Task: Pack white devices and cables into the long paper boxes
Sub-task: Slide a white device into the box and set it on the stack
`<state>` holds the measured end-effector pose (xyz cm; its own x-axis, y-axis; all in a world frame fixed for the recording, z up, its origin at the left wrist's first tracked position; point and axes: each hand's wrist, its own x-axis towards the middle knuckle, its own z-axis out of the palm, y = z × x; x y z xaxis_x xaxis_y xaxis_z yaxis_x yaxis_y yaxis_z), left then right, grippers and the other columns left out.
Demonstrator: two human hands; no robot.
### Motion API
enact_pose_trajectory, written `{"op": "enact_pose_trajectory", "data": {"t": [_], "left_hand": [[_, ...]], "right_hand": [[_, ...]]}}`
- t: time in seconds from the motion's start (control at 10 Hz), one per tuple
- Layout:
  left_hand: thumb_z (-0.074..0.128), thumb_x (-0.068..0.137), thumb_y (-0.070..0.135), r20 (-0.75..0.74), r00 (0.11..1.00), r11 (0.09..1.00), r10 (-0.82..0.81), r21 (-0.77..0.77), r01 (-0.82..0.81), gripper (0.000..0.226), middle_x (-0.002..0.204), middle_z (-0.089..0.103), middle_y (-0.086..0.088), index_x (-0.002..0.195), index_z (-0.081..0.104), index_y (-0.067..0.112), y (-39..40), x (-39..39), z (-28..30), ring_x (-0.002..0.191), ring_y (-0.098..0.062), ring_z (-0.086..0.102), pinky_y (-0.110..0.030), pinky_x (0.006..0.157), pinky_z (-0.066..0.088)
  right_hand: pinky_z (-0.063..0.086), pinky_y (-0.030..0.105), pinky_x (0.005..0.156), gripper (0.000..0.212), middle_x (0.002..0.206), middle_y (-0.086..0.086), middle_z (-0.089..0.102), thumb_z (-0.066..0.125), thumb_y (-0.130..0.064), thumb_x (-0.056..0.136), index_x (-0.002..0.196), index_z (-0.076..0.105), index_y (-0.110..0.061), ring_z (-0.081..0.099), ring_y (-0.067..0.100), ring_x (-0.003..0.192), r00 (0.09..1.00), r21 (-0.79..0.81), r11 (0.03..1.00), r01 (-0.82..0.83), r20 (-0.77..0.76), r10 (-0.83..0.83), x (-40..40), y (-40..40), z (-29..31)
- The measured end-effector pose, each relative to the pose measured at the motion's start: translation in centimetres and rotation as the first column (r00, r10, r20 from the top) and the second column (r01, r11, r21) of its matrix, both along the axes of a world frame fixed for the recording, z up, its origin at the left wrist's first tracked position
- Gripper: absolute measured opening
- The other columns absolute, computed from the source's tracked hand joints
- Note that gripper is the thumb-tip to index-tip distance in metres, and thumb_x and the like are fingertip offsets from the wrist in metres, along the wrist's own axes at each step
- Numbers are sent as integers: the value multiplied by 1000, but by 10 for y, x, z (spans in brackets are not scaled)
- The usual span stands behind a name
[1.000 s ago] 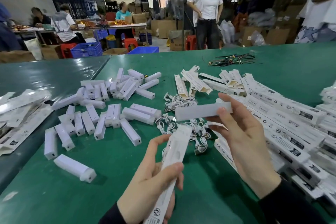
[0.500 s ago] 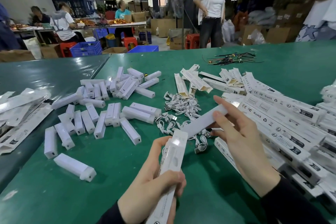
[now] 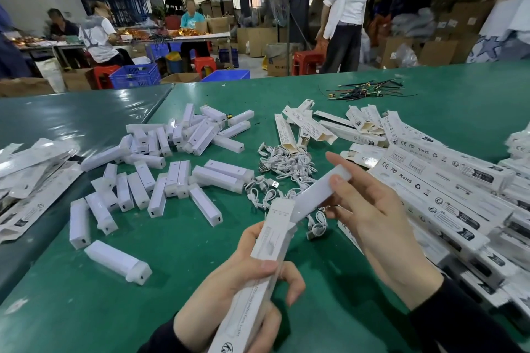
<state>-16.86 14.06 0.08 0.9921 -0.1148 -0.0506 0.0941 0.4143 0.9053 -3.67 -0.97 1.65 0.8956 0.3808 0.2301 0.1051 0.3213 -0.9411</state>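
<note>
The left hand (image 3: pixel 229 292) gripped the long white paper box (image 3: pixel 259 272), mouth raised, so the right hand's (image 3: pixel 372 221) pinching fingers could feed in the white plastic bar-shaped device (image 3: pixel 318 195).

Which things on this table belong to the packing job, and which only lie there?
Job:
- box held by left hand
- device held by right hand, its end at the box mouth
- loose devices
- cables
- boxes at the right

Lying about:
- dark wires at the far edge
- flat packs at the left
</note>
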Motion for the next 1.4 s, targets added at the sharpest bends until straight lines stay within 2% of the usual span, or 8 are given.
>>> {"op": "enact_pose_trajectory", "data": {"t": [0.2, 0.4, 0.6, 0.8, 0.9, 1.1, 1.3, 1.4], "left_hand": [[53, 77, 9, 47, 998, 995, -49, -82, 52, 71, 96, 50, -16, 144, 28, 9, 1, -1, -6, 50, -7, 67, -16, 45, 51], [55, 84, 21, 33, 971, 962, -238, -126, 241, 66, 83, 51, -17, 140, 20, 23, 2, -1, -1, 37, -18, 57, -18, 35, 41], [52, 85, 19, 36, 969, 955, -243, -169, 245, 66, 83, 53, -14, 139, 14, 15, 3, 1, -3, 37, -17, 57, -17, 34, 37], [56, 84, 19, 47, 975, 960, -218, -171, 223, 69, 83, 52, -14, 138, 13, 15, 1, 4, -5, 35, -16, 52, -16, 34, 34], [57, 84, 18, 64, 975, 954, -214, -200, 223, 67, 83, 50, -15, 137, 16, 16, 2, 4, -4, 33, -16, 51, -16, 33, 37], [59, 83, 16, 95, 983, 964, -156, -202, 172, 62, 81, 47, -18, 132, 21, 11, 3, 5, -3, 31, -16, 49, -17, 32, 40], [56, 86, 15, 91, 982, 961, -163, -212, 179, 57, 82, 46, -18, 132, 23, 11, 2, 6, -5, 33, -17, 51, -18, 34, 42], [54, 86, 15, 127, 975, 937, -181, -279, 210, 59, 81, 48, -18, 134, 21, 13, 4, 4, -5, 33, -17, 51, -19, 33, 43]], "right_hand": [[50, 20, 55, 28, 77, -3, 60, 59, -12, 93, 117, 69, -24, 54, 10, 61, 998, -8, 1000, 17, -58, -17, 0, 0, 1], [47, 18, 49, 25, 72, 12, 59, 58, -12, 95, 117, 68, -13, 55, 12, 52, 958, -78, 979, -186, -237, 163, -1, 3, 0], [43, 19, 45, 31, 72, 10, 65, 65, -10, 84, 115, 61, -8, 58, 15, 53, 968, -87, 974, -211, -154, 196, 1, -2, 5], [45, 21, 44, 43, 69, 10, 67, 78, -24, 60, 96, 62, -7, 62, 19, 51, 973, -144, 966, -217, -109, 202, -6, -1, 8], [50, 22, 50, 19, 72, 4, 69, 70, -32, 71, 83, 72, -18, 63, 13, 57, 960, -169, 945, -278, -77, 269, -15, 5, 4], [47, 22, 54, 22, 78, 5, 70, 59, -40, 77, 83, 74, -25, 65, 17, 66, 949, -148, 939, -310, -100, 298, -21, 8, 4], [45, 23, 57, 13, 75, 1, 70, 66, -35, 78, 78, 72, -23, 65, 14, 63, 944, -180, 927, -330, -70, 322, -21, 6, 6], [46, 22, 55, 14, 78, 3, 69, 73, -20, 74, 86, 65, -17, 65, 18, 65, 951, -152, 938, -310, -38, 308, -20, 6, 3]]}}
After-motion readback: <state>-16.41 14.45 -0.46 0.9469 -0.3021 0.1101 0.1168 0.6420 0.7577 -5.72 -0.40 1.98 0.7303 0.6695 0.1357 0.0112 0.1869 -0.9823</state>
